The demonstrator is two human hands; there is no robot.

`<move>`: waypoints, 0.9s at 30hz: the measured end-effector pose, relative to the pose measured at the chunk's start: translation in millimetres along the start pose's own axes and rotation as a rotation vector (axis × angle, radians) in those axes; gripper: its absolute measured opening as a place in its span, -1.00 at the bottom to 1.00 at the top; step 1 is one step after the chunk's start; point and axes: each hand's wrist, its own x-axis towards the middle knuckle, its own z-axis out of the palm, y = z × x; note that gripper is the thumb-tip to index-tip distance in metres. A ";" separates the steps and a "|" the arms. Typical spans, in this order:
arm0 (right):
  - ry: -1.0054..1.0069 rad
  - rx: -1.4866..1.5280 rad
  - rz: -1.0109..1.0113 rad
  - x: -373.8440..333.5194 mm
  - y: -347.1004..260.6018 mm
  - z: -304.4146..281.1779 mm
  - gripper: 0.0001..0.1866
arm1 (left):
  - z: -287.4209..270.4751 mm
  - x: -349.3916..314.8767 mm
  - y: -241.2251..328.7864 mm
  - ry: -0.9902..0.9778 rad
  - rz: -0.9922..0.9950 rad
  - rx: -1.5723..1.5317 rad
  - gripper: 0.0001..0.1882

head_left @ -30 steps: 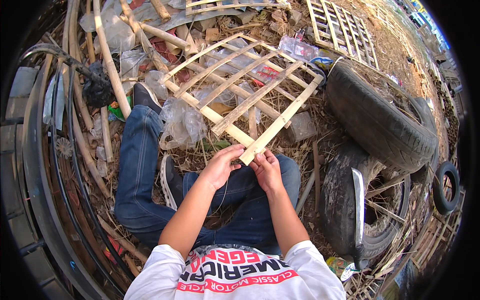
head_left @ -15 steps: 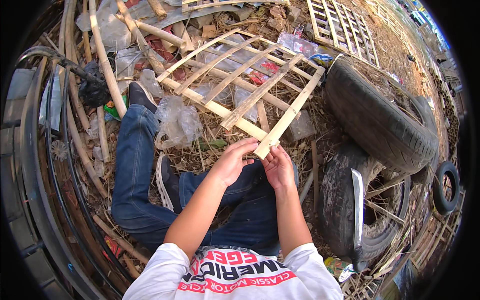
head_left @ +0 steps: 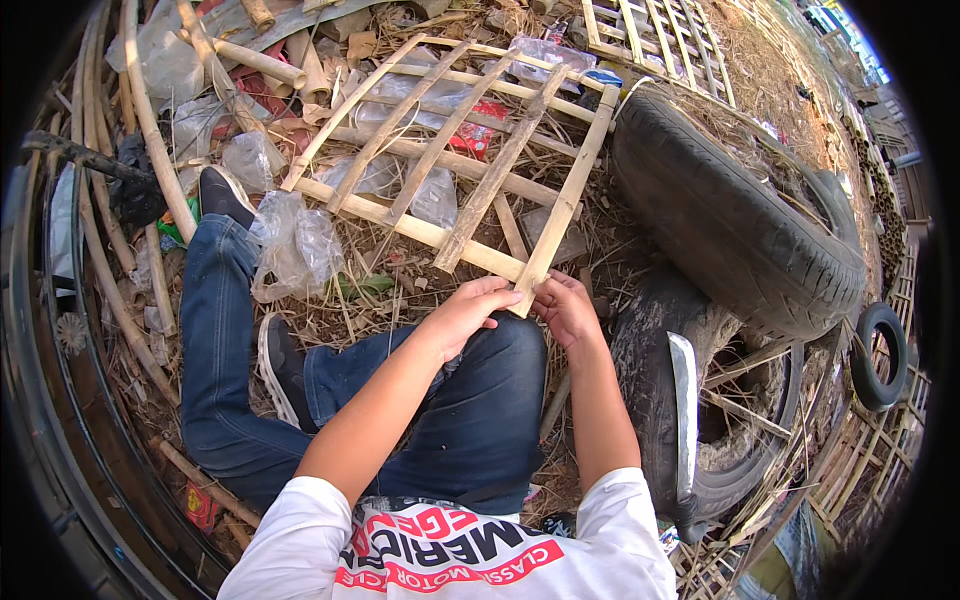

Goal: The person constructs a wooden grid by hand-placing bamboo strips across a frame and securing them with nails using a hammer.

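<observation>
Hands (head_left: 520,310) pinch the bamboo frame (head_left: 455,170) corner, which we've swung further right since a second ago; joint work continues

The straw-littered ground (head_left: 560,250) carries a bamboo lattice frame (head_left: 450,170), two tyres (head_left: 740,230), plastic bags (head_left: 295,245) and bamboo poles (head_left: 150,130).

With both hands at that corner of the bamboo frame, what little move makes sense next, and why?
Probably pinch and fasten that corner joint. Both the left hand and right hand sit on the near corner of the bamboo lattice frame, where two slats cross above the knee.
</observation>
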 end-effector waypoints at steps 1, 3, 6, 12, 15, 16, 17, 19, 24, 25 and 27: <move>0.011 -0.025 -0.011 1.7 3.8 -0.2 -0.71 | -2.2 -2.1 -0.9 0.036 0.002 0.039 -0.42; 0.033 -0.069 -0.029 0.3 1.8 -0.6 -0.73 | -6.4 -4.1 4.4 0.026 0.074 0.137 -0.46; 0.064 -0.080 -0.061 -3.3 1.1 8.4 -0.69 | -17.6 -3.3 31.7 0.197 0.311 0.516 -0.57; 0.001 -0.009 -0.093 -7.8 15.8 21.5 -0.67 | -71.3 74.4 73.1 0.647 0.210 1.022 -0.42; -0.025 0.078 -0.011 -8.2 11.8 14.0 -0.65 | -88.7 105.8 77.5 0.414 -0.018 0.973 -0.27; -0.043 0.067 -0.014 -8.0 12.3 11.9 -0.64 | -91.1 113.7 75.9 0.338 -0.036 0.839 -0.29; -0.062 0.057 -0.017 -6.7 11.6 10.9 -0.63 | -93.3 120.7 74.2 0.264 -0.052 0.706 -0.32; -0.101 0.064 0.001 -5.3 12.1 7.6 -0.61 | -93.0 133.3 64.3 0.230 -0.074 0.471 -0.37; -0.104 0.083 0.019 -14.7 2.4 10.0 -0.57 | -82.1 142.2 56.0 0.244 -0.026 0.183 -0.50; -0.106 0.066 0.020 -16.4 0.1 11.9 -0.57 | -82.9 141.1 54.1 0.225 0.010 0.182 -0.52; -0.122 0.028 0.017 -20.7 -6.8 16.1 -0.57 | -82.7 136.8 52.9 0.185 0.084 0.180 -0.58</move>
